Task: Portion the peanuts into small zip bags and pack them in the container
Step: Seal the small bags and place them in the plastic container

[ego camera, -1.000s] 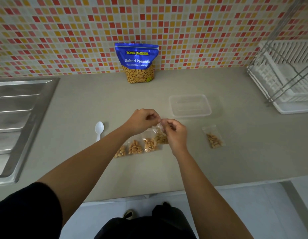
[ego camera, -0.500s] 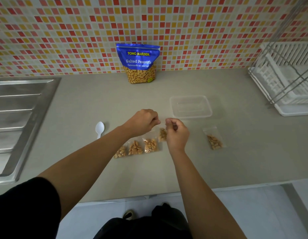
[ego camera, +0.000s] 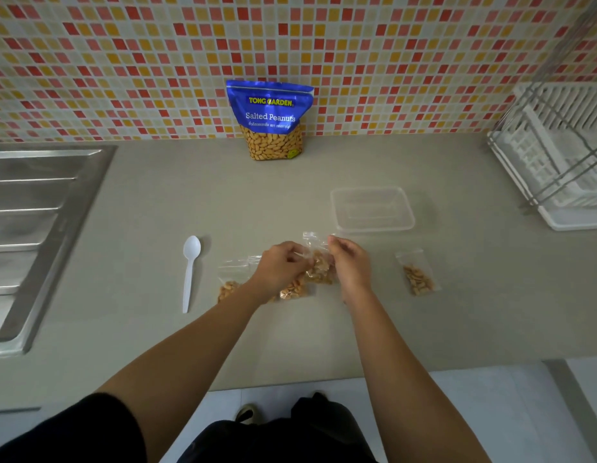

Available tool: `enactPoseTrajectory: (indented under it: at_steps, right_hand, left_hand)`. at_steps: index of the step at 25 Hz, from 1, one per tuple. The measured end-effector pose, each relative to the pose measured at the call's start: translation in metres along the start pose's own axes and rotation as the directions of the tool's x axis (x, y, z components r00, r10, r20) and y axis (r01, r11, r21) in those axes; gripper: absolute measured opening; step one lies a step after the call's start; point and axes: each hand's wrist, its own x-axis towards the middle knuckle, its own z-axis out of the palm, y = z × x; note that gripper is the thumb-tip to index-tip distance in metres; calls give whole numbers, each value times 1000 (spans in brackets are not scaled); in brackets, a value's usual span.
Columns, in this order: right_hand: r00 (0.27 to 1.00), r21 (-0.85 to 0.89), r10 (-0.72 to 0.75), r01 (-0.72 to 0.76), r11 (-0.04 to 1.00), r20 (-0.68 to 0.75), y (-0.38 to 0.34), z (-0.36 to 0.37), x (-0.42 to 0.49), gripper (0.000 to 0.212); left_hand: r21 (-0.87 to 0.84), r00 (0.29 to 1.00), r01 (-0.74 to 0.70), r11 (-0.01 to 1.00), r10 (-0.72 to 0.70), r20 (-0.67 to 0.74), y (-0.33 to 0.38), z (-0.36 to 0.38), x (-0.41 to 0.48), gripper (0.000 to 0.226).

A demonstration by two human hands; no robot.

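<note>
My left hand (ego camera: 283, 265) and my right hand (ego camera: 349, 262) both pinch the top of a small clear zip bag of peanuts (ego camera: 319, 265), held just above the counter. Under my left wrist lie more filled zip bags: one at the left (ego camera: 228, 285) and one partly hidden (ego camera: 293, 290). Another filled zip bag (ego camera: 417, 277) lies alone to the right. The clear plastic container (ego camera: 372, 208) stands with nothing in it, just beyond my right hand. The blue Salted Peanuts pouch (ego camera: 270, 120) stands against the tiled wall.
A white plastic spoon (ego camera: 190, 272) lies left of the bags. A steel sink drainboard (ego camera: 36, 228) fills the left side. A white dish rack (ego camera: 557, 155) stands at the right. The counter's front edge runs below my forearms.
Both hands moved slightly toward me and came closer together on the bag's top. The held bag now hangs more upright between my fingers.
</note>
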Motion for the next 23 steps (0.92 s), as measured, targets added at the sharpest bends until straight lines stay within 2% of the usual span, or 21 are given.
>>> enactPoseTrajectory:
  at_steps: [2,4,6,11,14,17,19,20,21,23]
  right_hand:
    - [1000,-142,22,-22,990,4,4,-5,7,9]
    - [1000,-293,-21,24,956,12,7,-9,10,13]
    - [999,-373,-52,51,927,8,10,-10,11,19]
    - [997,-535,-75,75,841,23,16,-10,16,25]
    - [981,-539,-176,108,835,-77,3,-24,15,24]
    - [878,-518,-407,232,823,-254,-9,-56,23,28]
    - [780,-592,-547,294,750,-305,-6,-85,40,38]
    - [756,-650,-573,267,711,-316,-3,-101,49,41]
    - [774,-703,-550,200,683,-314,-4,-116,56,41]
    - [889,-782,-357,-3,624,-288,-5,-134,65,48]
  left_hand:
    - [37,994,69,997,-65,-82,-3,9,1,30]
    - [102,984,104,989,-88,-152,-4,19,1,30]
    - [181,977,131,975,-97,-190,-3,27,1,31]
    - [505,982,102,857,-6,-188,2,33,3,37]
    - [611,982,41,791,82,-172,8,35,3,38]
    - [614,980,-47,788,157,-125,16,48,8,30]
    - [582,982,-74,810,160,-97,22,59,14,29]
    - [565,984,-91,820,161,-76,25,66,16,30]
    - [549,984,-109,829,166,-56,27,72,18,31]
    - [538,984,-139,832,179,-22,30,82,19,32]
